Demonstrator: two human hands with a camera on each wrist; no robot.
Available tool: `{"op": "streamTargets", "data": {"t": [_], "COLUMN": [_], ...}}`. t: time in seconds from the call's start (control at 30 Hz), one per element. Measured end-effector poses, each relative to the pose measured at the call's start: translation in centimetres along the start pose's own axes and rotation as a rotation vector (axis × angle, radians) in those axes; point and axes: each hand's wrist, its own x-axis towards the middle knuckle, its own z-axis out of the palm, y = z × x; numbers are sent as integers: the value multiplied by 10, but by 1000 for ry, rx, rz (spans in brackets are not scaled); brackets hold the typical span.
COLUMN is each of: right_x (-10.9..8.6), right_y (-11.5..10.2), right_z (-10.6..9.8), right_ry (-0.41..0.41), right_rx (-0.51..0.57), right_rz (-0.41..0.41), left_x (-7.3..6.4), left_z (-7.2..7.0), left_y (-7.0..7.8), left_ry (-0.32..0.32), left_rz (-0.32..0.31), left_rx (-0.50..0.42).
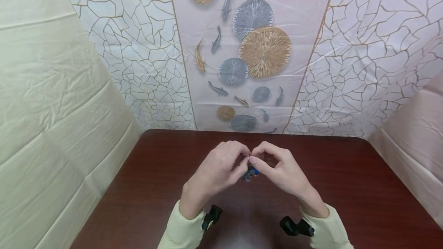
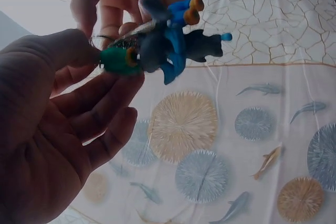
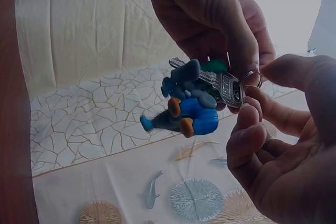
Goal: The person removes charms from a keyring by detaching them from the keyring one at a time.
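Over the table, my left hand (image 1: 219, 170) and right hand (image 1: 284, 172) meet fingertip to fingertip at a small metal key ring (image 3: 253, 79). Each pinches it between thumb and forefinger, from opposite sides. A silver key (image 3: 229, 89) hangs from the ring, its blade partly behind a soft-looking figurine charm (image 3: 202, 116). This charm is grey and blue with orange-brown feet. Beside it is a green piece (image 2: 119, 60), close against the left fingers in the left wrist view. From the head view the charm shows only as a small dark blue shape below the fingertips.
The dark reddish-brown table (image 1: 145, 187) reaches to a hanging cloth (image 1: 214, 87) printed with fish and round leaves. Pale cloth (image 1: 62, 126) hangs along the left side. Black wrist cameras (image 1: 212, 216) sit at both light yellow sleeves (image 1: 181, 229).
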Motion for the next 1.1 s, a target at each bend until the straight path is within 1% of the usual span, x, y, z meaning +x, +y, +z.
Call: {"op": "streamTargets", "data": {"t": [0.23,0.4,0.53,0.7,0.83,0.93,1.03,1.1], "right_x": [0,0,0,0,0,0,0,0], "right_y": [0,1,3,3,5,6,6,6], "right_z": [-2,-3,-3,-2,-1,0,1,1], "right_ry": [1,-8,-11,-5,4,7,0,-6], "right_rx": [-42,-28,-1,24,38,50,63,66], "right_rz": [-11,-19,-40,-105,-178,-210,-212,-182], "left_x": [0,-1,-1,-1,-1,-2,-2,-2], "left_z": [-1,0,-1,-2,-2,-2,-2,-2], "left_y": [-1,-2,-2,-2,-1,0,1,1], "left_ry": [4,15,37,52,55,56,63,77], "left_rz": [13,-5,-22,-34,-46,-63,-84,-94], "left_rx": [22,34,10,-38,-32,-33,-40,-42]}}
